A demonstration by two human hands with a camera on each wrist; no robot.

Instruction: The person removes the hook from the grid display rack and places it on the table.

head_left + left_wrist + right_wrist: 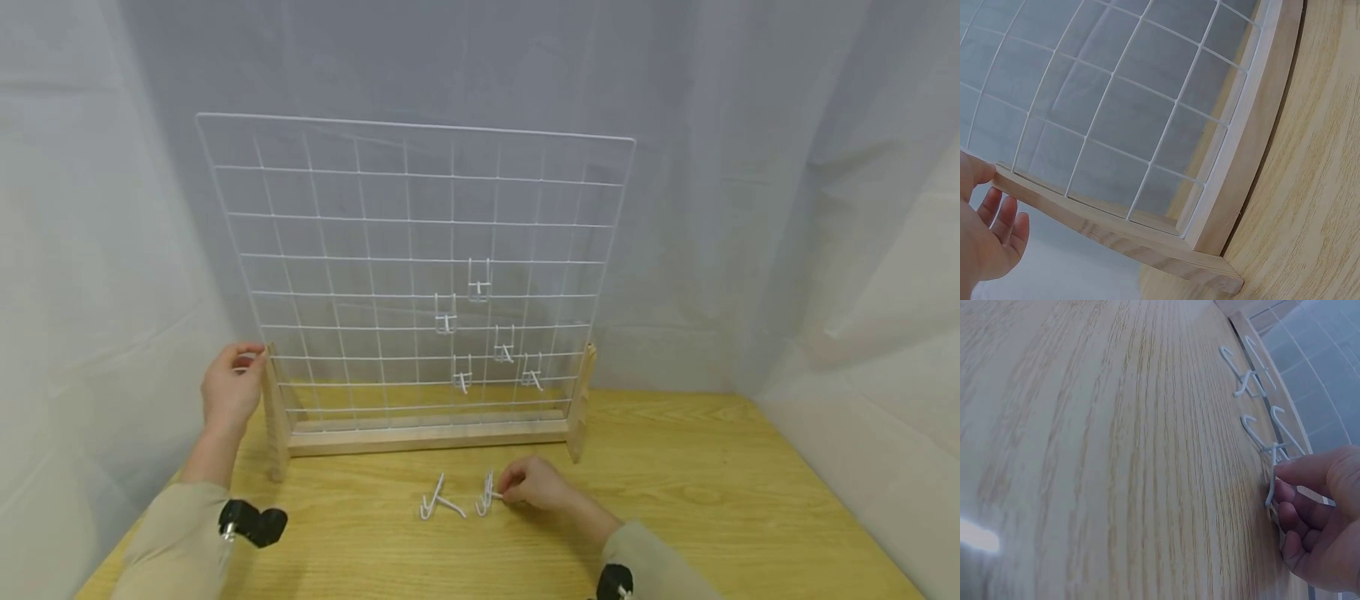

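Observation:
My right hand pinches the prong of a white wire hook low over the wooden table. In the right wrist view, thumb and fingertips meet on that hook. A second white hook lies on the table to its left. Behind them stands a white wire grid panel in a pale wooden stand. My left hand holds the top end of the stand's left side piece; in the left wrist view, the other fingers hang loosely beside the wood.
Several white hooks hang on the right half of the grid, among them a highest one and a lower right one. The yellowish wooden table extends to the right. Pale cloth surrounds the back and sides.

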